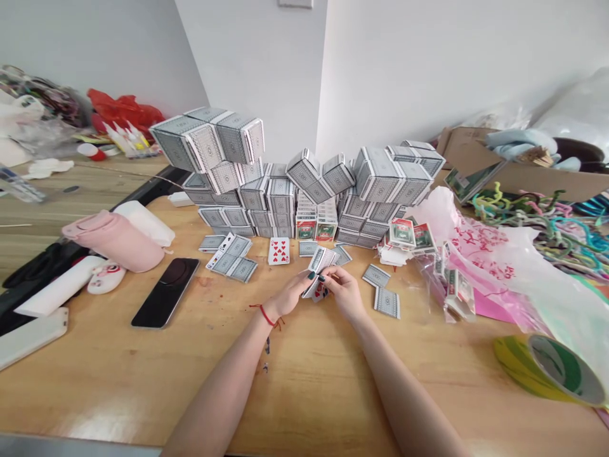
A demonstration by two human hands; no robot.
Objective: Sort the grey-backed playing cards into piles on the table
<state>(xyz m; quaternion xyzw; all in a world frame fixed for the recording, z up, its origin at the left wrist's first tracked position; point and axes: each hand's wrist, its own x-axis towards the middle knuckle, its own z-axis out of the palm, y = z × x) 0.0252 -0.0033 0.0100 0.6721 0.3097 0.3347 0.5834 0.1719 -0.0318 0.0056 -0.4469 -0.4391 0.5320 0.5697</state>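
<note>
My left hand [288,297], with a red string on its wrist, pinches several playing cards [322,259] above the middle of the table. From the other side my right hand [347,293] also has its fingers closed on these cards. One red-pip card face shows under the fingers. Just behind lie loose cards, among them a face-up ten of hearts [278,251]. To the left is a small group of patterned cards [231,258], and two face-down cards [387,302] lie to the right of my right hand.
Stacked blocks made of cards [280,197] stand along the back, with card boxes [316,227] among them. At left are a phone [165,293] and a pink bottle [114,238]. Plastic bags [480,241] and a tape roll [547,368] lie at right, before a cardboard box [528,171].
</note>
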